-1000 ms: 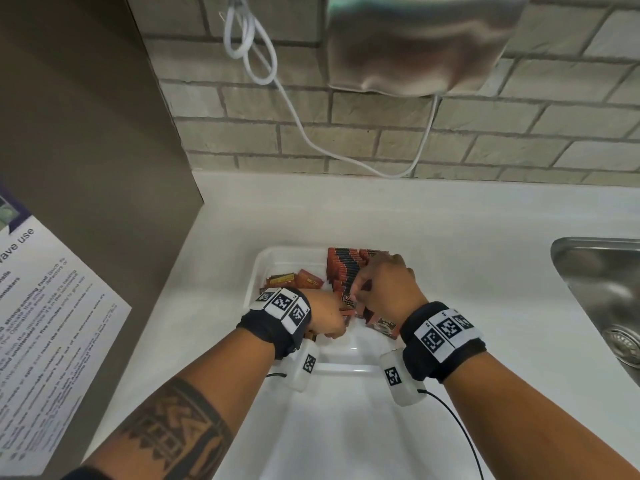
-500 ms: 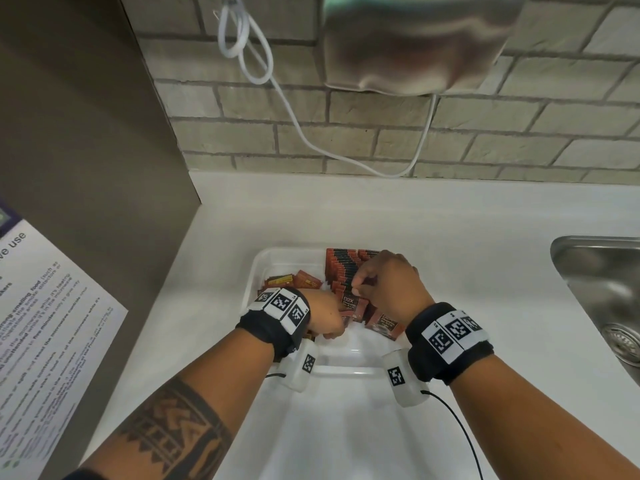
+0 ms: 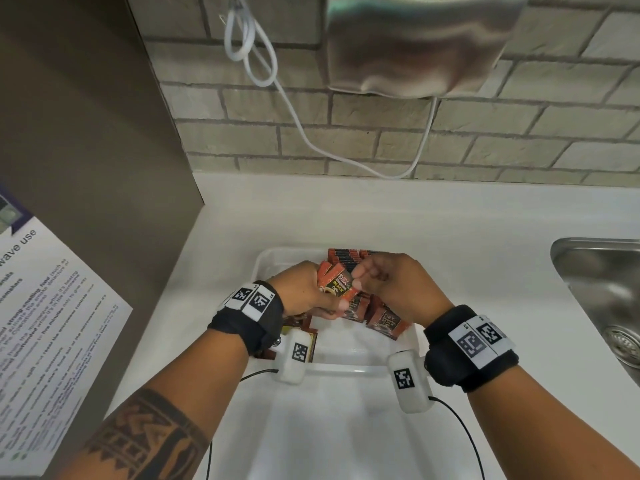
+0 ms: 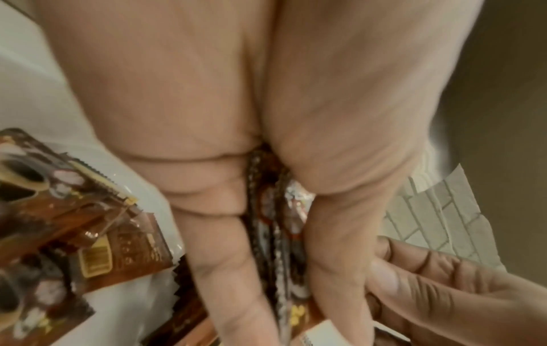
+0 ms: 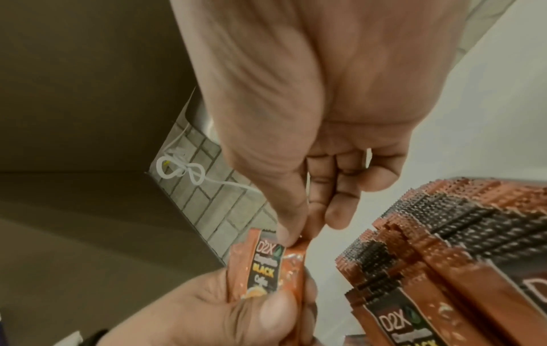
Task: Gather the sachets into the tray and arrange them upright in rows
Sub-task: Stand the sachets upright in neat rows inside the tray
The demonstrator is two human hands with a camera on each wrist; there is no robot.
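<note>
Two hands (image 3: 304, 289) (image 3: 394, 285), one tray (image 3: 346, 367), one sink (image 3: 602, 292), too many sachets (image 3: 346, 258) to count.

held sachets (image 3: 337, 284): small bunch, orange-brown w/ black panel reading "BLACK", upright, raised above tray, at its left-centre.
row (image 3: 348, 255): many sachets packed on edge, upright, at tray's far side; serrated tops orange & black (image 5: 461, 210).
front sachets (image 3: 386, 322): a few leaning vs the row, labels facing near side.
loose sachets (image 4: 74, 210): brown, coffee-cup print, lying flat in tray's left part.
tray (image 3: 346, 367): white, rectangular, shallow, on white counter.
</note>
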